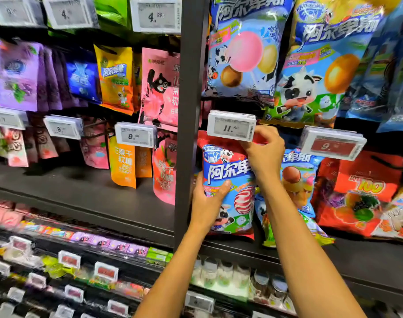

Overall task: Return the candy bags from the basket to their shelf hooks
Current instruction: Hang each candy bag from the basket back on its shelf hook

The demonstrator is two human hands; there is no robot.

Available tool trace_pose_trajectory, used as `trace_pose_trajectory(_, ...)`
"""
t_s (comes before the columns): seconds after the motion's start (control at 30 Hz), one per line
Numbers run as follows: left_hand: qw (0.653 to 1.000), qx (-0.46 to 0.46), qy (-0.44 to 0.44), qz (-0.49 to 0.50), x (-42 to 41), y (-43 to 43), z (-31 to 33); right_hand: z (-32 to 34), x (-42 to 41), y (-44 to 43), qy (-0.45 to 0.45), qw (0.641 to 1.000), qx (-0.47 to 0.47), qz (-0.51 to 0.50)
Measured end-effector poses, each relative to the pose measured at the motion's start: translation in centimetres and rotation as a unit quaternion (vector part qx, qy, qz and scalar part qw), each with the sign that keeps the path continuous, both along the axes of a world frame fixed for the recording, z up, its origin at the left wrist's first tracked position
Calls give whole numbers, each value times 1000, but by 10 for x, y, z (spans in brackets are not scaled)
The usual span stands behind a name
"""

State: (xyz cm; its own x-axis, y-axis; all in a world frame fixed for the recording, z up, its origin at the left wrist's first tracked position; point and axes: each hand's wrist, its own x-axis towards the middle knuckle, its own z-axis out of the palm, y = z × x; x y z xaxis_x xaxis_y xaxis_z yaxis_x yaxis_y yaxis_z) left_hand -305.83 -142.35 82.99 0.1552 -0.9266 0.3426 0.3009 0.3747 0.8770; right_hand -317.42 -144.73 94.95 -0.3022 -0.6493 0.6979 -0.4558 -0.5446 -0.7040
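Left hand point(206, 200), right hand point(265, 154), gripping candy bag point(228, 173)

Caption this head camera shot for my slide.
Red candy bag held by left hand and right hand under the 11.50 price tag.

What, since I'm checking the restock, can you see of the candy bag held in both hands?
The candy bag is glossy plastic, red at top and bottom, its blue front showing white lettering, a cartoon cow and a red-and-white swirled lollipop. It is held upright under the 11.50 price tag, beside the dark post. The left hand grips its lower left edge, the right hand pinches its top. Whether it is hooked cannot be seen.
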Motion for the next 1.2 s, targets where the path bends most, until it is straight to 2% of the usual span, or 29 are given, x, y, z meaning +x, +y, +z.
trace_pose_trajectory(0.3,999,-2,32,7,-6,1,0,-1,2,-1,-2,1000,-11,-5)
trace_pose_trajectory(0.47,997,11,75,19,-8,1,-5,-1,9,0,81,996,-13,-19)
trace_pose_trajectory(0.57,998,11,65,16,-9,0,-4,2,5,0,82,996,-15,-17)
trace_pose_trajectory(0.77,999,5,39,23,-7,-1,-2,6,-4,-5,99,994,53,19)
trace_pose_trajectory(1.03,998,49,32,-25,-10,-16,-2,2,-4,-25,66,991,119,-20)
trace_pose_trajectory(1.2,998,65,-6,-6,-7,-24,-7,-31,-11,-16,24,999,-8,27)
